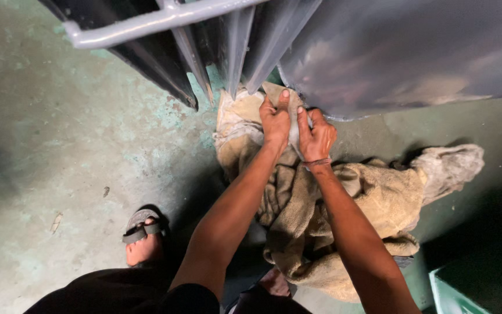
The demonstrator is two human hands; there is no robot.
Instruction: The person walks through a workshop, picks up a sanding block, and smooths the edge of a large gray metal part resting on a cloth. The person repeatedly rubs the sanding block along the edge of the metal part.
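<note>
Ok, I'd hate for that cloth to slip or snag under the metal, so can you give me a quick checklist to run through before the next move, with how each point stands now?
1. Left hand gripping the tan cloth: ok, fingers closed on a bunched fold.
2. Right hand gripping the same fold: ok, closed right beside the left.
3. Cloth free of the grey metal panel: cannot tell, its top edge sits right at the panel's lower rim.
4. Fingers away from the panel's edge: not ok, both hands are close against it.
5. Footing: ok for the sandalled foot flat on the green floor; the other foot is mostly hidden.
</note>
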